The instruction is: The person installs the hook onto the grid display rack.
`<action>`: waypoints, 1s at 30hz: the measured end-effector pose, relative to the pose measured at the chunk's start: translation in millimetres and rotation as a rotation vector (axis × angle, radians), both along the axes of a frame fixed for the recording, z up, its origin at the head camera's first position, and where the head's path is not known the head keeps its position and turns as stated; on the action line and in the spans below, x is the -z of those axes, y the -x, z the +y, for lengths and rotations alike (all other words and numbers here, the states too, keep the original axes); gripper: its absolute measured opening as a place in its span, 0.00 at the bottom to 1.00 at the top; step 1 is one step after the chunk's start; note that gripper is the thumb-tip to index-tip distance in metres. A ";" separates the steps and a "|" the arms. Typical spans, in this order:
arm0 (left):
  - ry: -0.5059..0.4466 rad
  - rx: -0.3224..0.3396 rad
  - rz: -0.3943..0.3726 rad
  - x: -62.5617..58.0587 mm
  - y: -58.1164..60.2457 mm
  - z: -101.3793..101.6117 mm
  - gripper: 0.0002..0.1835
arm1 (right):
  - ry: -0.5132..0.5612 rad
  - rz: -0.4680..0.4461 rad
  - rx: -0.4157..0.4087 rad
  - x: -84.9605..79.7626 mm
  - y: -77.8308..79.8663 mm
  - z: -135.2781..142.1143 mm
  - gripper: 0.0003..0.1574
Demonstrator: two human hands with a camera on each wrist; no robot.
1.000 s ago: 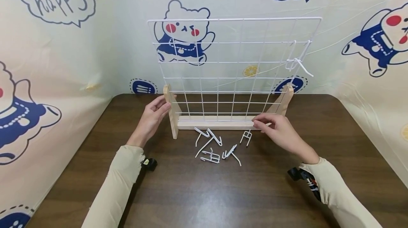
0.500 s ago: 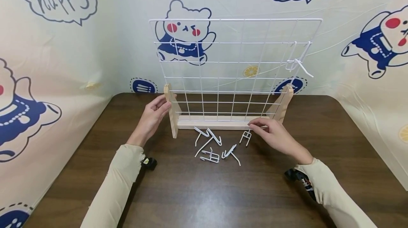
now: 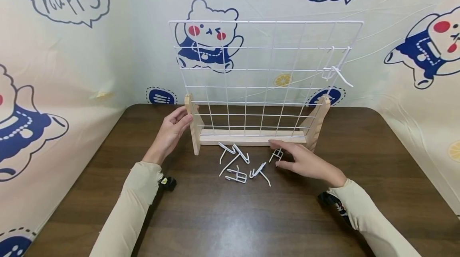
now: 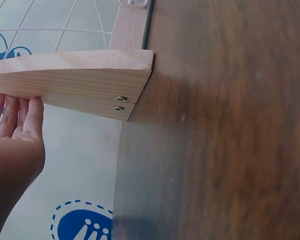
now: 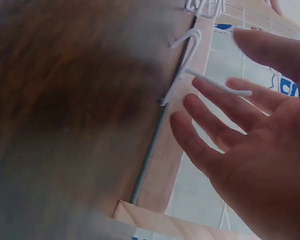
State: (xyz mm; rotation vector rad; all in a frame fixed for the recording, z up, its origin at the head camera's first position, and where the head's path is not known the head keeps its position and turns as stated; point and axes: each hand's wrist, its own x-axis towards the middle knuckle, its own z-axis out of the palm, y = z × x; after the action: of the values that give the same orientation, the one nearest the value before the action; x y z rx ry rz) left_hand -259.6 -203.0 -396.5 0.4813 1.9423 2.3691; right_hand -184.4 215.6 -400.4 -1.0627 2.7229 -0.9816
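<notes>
A white wire grid rack stands in two wooden side panels joined by a wooden base bar. My left hand holds the left side panel, thumb on its outer face and a fingertip showing past its rear edge; the left wrist view shows the panel with fingers at its edge. My right hand is spread around a white wire hook lying before the bar, thumb and fingers apart. In the right wrist view this hook overlaps the fingertips.
Several more white hooks lie on the brown table in front of the rack. Another hook hangs at the grid's upper right. A patterned cloth covers the wall behind.
My right hand has moved left and down from the base bar's right part to the rightmost loose hook, its thumb and fingers spreading apart. The left hand stays at the side panel.
</notes>
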 end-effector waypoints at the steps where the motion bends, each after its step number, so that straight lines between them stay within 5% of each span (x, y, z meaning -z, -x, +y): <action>1: 0.007 0.000 -0.002 0.0 -0.2 0.0 0.25 | 0.000 -0.007 -0.004 1.2 -0.2 -0.2 0.41; 5: 0.040 -0.006 -0.016 -0.4 -0.9 0.0 0.26 | 0.001 -0.029 -0.002 6.0 0.9 -0.1 0.40; 14: 0.002 -0.007 -0.011 -1.2 -0.6 0.7 0.26 | -0.021 -0.023 0.062 10.0 4.9 -0.9 0.18; 30: -0.038 0.000 0.006 0.1 0.7 2.0 0.24 | -0.065 -0.083 0.060 10.1 2.9 -2.4 0.09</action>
State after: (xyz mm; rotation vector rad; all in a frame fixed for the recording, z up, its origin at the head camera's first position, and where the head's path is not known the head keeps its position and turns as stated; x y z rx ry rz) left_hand -260.2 -201.0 -396.6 0.4901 1.9030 2.4116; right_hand -187.3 213.3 -410.5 -0.9132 2.7140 -0.9171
